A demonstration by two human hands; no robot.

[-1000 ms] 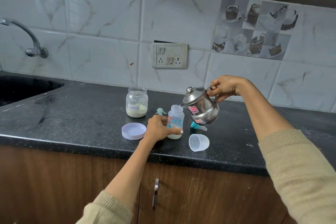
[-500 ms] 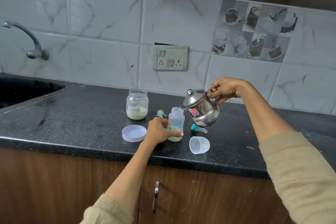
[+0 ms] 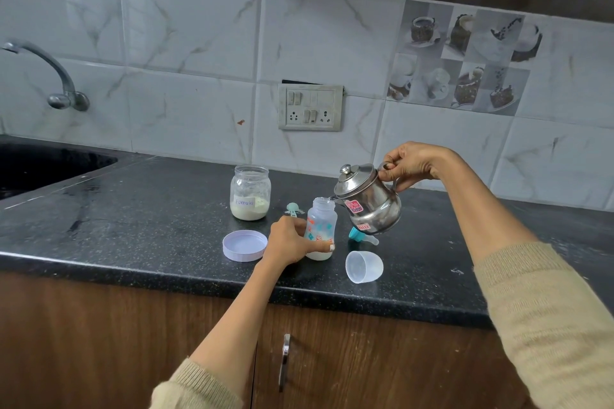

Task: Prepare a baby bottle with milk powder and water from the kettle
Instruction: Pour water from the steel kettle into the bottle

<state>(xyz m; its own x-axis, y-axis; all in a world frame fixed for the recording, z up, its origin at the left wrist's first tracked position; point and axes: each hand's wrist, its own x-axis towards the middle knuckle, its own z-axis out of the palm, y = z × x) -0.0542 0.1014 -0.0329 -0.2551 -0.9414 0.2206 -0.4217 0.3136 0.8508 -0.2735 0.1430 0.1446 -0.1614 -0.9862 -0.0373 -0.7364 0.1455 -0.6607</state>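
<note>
Water is being poured: kettle (image 3: 367,206) gripped by right hand (image 3: 407,164), tilted at bottle's (image 3: 320,226) three o'clock; bottle held by left hand (image 3: 287,242); a steady tilt is called for next.

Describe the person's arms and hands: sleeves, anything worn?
Both arms wear beige knit sleeves with ribbed cuffs, pushed up so the forearms are bare. The left hand and right hand are bare: no gloves, no watch or bracelet visible. A pale nail shows on one left finger.

Shiny steel kettle (image 3: 368,206), translucent plastic bottle (image 3: 320,226), speckled glossy stone counter (image 3: 133,226), wood-grain cabinet (image 3: 99,342).
</note>
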